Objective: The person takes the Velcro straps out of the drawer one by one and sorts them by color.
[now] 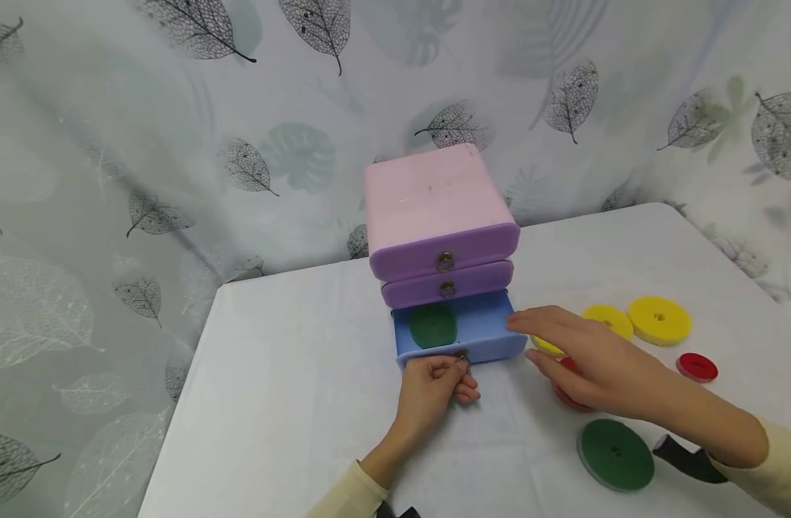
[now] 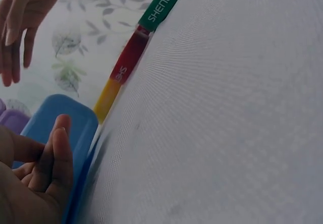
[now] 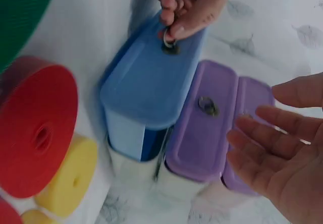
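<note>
A small pink-topped drawer cabinet (image 1: 434, 194) with two purple drawer fronts (image 1: 408, 264) stands on the white table. Its bottom blue drawer (image 1: 499, 350) is pulled out, and a flat green roll (image 1: 433, 326) lies inside at the left. Thumb and fingers of my left hand (image 1: 428, 388) pinch the metal ring pull (image 3: 169, 40) on the blue front. My right hand (image 1: 583, 352) hovers by the drawer's right end with fingers extended and nothing held; in the right wrist view its palm (image 3: 298, 163) appears beside the purple drawers.
Right of the cabinet lie yellow rolls (image 1: 659, 320), red rolls (image 1: 697, 367) and a green roll (image 1: 615, 455). Some are partly hidden beneath my right hand. A leaf-patterned curtain (image 1: 292, 216) hangs behind and left of the table (image 1: 292, 388).
</note>
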`<state>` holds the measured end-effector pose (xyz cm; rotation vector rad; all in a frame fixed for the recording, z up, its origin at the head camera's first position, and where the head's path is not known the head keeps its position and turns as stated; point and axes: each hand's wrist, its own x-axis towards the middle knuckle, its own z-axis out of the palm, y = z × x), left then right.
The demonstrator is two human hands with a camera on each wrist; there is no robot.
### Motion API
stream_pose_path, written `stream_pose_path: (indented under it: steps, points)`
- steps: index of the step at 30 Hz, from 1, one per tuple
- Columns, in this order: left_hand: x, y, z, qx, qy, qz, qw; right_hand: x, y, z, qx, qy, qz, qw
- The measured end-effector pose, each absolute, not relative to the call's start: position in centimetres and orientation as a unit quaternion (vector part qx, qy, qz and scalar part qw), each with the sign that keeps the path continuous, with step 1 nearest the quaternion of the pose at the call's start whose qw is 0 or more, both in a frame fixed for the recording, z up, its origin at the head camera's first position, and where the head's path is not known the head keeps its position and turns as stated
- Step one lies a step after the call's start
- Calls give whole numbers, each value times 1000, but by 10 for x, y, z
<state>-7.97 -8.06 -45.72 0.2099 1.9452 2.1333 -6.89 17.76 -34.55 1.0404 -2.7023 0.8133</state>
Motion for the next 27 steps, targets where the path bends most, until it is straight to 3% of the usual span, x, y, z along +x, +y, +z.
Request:
stream_pose_path:
  steps: [8, 16, 27]
  points:
    - [-77, -80, -457, 83, 669, 729, 121, -104, 139, -361, 367, -878, 307, 23]
    - [-72, -77, -457, 82, 667, 732, 112, -138, 114, -374, 396, -872, 286, 22]
    - [-64, -72, -456, 75, 671, 729, 113, -156, 101, -382, 386, -886, 248, -66]
